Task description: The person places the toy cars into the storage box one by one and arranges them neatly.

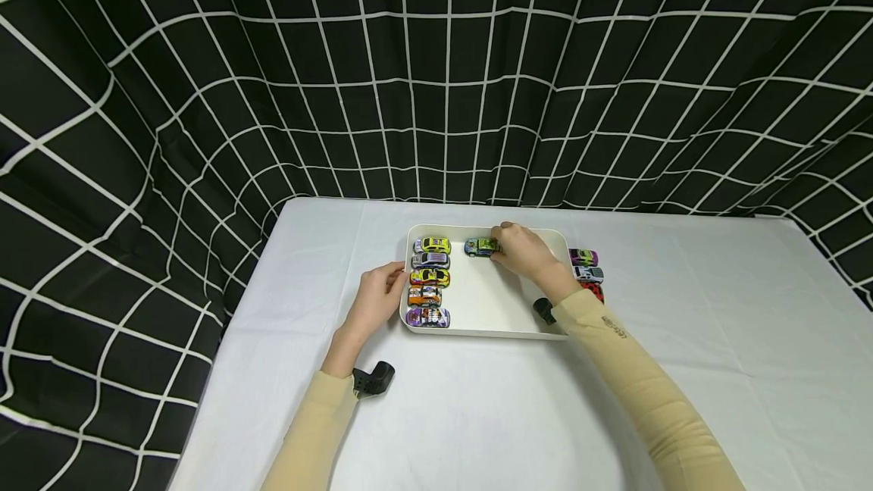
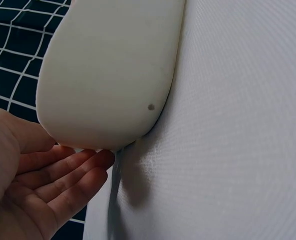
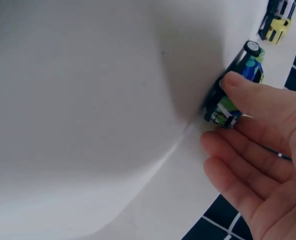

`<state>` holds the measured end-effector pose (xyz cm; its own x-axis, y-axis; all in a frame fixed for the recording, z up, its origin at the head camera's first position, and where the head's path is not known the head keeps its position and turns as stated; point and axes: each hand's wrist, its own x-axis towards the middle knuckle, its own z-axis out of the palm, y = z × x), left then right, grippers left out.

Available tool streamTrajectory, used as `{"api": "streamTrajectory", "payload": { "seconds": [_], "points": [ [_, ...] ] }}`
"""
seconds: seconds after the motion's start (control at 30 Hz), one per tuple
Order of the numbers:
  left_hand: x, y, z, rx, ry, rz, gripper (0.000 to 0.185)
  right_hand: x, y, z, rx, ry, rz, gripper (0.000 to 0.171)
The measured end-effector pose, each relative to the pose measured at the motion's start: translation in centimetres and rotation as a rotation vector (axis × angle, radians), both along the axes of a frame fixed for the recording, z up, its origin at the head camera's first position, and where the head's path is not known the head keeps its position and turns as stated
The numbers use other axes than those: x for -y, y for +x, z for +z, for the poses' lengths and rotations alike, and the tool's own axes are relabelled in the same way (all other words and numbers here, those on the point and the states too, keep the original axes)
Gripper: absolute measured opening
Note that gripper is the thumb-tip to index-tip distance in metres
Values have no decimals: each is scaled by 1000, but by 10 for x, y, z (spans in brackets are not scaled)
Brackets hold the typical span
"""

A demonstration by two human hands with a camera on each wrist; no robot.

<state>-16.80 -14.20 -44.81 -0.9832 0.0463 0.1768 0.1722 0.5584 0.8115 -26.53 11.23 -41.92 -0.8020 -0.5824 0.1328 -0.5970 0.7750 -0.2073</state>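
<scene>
A white tray (image 1: 491, 301) lies on a white-covered table. My right hand (image 1: 499, 245) reaches over its far rim and pinches a blue-green toy car (image 1: 480, 247) there. In the right wrist view the thumb of my right hand (image 3: 248, 115) presses on the car (image 3: 249, 67), which rests on the tray (image 3: 87, 100) floor; the other fingers lie straight below it. My left hand (image 1: 394, 276) rests against the tray's left rim. In the left wrist view its fingers (image 2: 87, 165) lie fairly straight, tips touching the tray (image 2: 107, 75) edge from outside.
Several toy cars stand in a column along the tray's left side, from a yellow-green one (image 1: 433, 245) down to a purple one (image 1: 427, 317). Three more cars, purple (image 1: 583, 257), white (image 1: 588, 273) and red (image 1: 595, 290), stand right of the tray. A black grid curtain (image 1: 436, 82) hangs behind.
</scene>
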Motion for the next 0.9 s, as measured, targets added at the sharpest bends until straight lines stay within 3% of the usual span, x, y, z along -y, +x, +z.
{"api": "streamTrajectory", "payload": {
  "seconds": [0.27, 0.47, 0.7, 0.9],
  "points": [
    [-1, 0, -1, -18, 0, -3, 27, -6, 8, 12, -30, 17, -11, 23],
    [0, 0, -3, -20, -2, 8, 27, -16, 22, 29, -123, 71, -8, 27],
    [1, 0, -3, -6, 6, 5, 28, -35, 33, 38, -186, 13, 11, 23],
    [0, 0, -2, -24, 3, 3, 27, -60, 45, 41, -183, -26, -43, 22]
  ]
}}
